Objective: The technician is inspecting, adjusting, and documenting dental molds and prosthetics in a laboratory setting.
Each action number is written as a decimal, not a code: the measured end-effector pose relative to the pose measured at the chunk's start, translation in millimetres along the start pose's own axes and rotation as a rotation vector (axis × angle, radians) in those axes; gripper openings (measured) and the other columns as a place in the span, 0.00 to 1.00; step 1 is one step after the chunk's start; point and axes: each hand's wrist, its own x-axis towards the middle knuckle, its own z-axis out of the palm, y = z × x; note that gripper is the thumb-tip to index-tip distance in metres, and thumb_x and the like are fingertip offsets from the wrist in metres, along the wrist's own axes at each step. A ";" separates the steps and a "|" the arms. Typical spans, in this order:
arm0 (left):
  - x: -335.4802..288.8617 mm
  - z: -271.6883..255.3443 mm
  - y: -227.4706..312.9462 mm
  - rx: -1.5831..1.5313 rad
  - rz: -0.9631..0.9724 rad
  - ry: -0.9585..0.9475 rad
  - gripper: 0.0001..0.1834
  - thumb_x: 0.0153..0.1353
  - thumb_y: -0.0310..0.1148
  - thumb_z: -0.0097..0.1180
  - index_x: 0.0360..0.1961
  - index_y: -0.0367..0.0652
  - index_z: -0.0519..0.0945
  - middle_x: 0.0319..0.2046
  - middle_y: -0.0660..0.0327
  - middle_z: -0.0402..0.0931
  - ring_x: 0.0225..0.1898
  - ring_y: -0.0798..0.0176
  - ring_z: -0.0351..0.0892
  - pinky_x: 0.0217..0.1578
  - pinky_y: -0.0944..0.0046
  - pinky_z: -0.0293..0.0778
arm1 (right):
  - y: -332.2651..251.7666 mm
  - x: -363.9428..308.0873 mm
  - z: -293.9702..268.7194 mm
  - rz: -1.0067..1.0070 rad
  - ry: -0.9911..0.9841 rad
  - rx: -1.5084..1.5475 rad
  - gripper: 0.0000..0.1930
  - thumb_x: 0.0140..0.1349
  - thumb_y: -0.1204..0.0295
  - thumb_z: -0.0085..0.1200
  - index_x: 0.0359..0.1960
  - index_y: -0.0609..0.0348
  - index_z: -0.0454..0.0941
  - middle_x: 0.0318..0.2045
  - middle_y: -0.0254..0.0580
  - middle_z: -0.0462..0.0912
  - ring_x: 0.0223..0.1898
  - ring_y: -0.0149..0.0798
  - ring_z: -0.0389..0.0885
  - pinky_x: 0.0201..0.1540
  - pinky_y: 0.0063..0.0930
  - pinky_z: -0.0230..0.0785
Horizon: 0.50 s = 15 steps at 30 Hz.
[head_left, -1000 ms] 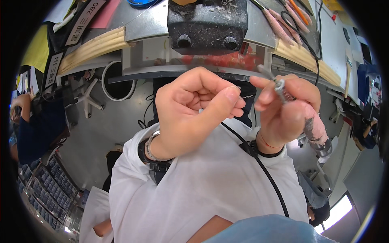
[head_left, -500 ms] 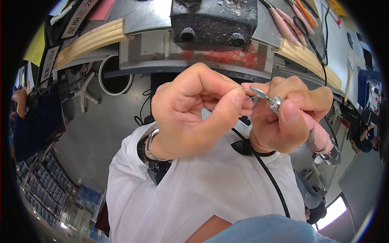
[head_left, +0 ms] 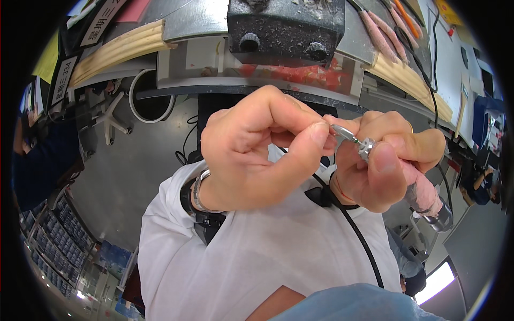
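Observation:
Close under the camera, my right hand grips a pen-like rotary tool with a pink-wrapped handle and a silver metal collet. Its thin metal bit points left. My left hand pinches the tip of that bit between thumb and forefinger. A watch sits on my left wrist. A black cord runs down over my white shirt.
A workbench edge with a black metal vise block lies above the hands. Pink and orange tools rest on the bench at right. A wooden moulding strip lies at left. Another person in dark blue sits far left.
Both hands came closer to the camera and together. My left fingers, apart from the tool a second ago, now pinch its bit; the tool has tilted to point left.

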 end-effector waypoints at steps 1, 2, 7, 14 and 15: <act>-0.1 0.2 0.5 0.000 0.001 0.000 0.01 0.62 0.17 0.47 0.33 0.30 0.70 0.30 0.47 0.79 0.29 0.64 0.83 0.33 0.65 0.83 | 0.9 -0.3 0.6 -0.018 0.020 0.011 0.07 0.57 0.75 0.45 0.34 0.61 0.60 0.16 0.50 0.71 0.14 0.32 0.64 0.18 0.32 0.74; -0.2 0.5 1.3 0.001 -0.007 -0.001 0.01 0.62 0.17 0.47 0.33 0.30 0.70 0.30 0.47 0.79 0.29 0.63 0.83 0.33 0.65 0.83 | 1.4 -0.1 -0.3 -0.019 0.020 0.010 0.07 0.57 0.75 0.45 0.34 0.61 0.60 0.16 0.50 0.71 0.14 0.32 0.64 0.18 0.32 0.74; -2.2 -0.4 0.9 -0.006 -0.015 -0.013 0.01 0.62 0.17 0.47 0.33 0.31 0.70 0.30 0.47 0.79 0.30 0.63 0.83 0.34 0.65 0.83 | -0.7 -1.0 -1.9 -0.009 -0.017 0.007 0.07 0.59 0.75 0.46 0.34 0.61 0.60 0.17 0.50 0.72 0.13 0.32 0.64 0.17 0.28 0.70; -3.4 0.0 0.6 -0.094 -0.032 0.030 0.01 0.59 0.17 0.51 0.32 0.29 0.72 0.31 0.48 0.80 0.31 0.66 0.82 0.34 0.68 0.82 | -4.1 -3.7 0.3 0.013 0.014 -0.032 0.09 0.61 0.73 0.49 0.34 0.60 0.61 0.17 0.49 0.73 0.12 0.29 0.63 0.14 0.24 0.62; -2.9 -1.2 1.3 -0.038 -0.027 -0.024 0.01 0.63 0.18 0.46 0.33 0.31 0.70 0.31 0.46 0.79 0.30 0.63 0.83 0.34 0.65 0.83 | -5.6 -3.0 0.7 0.026 0.006 -0.016 0.09 0.61 0.72 0.50 0.34 0.60 0.61 0.17 0.50 0.73 0.12 0.29 0.64 0.13 0.24 0.62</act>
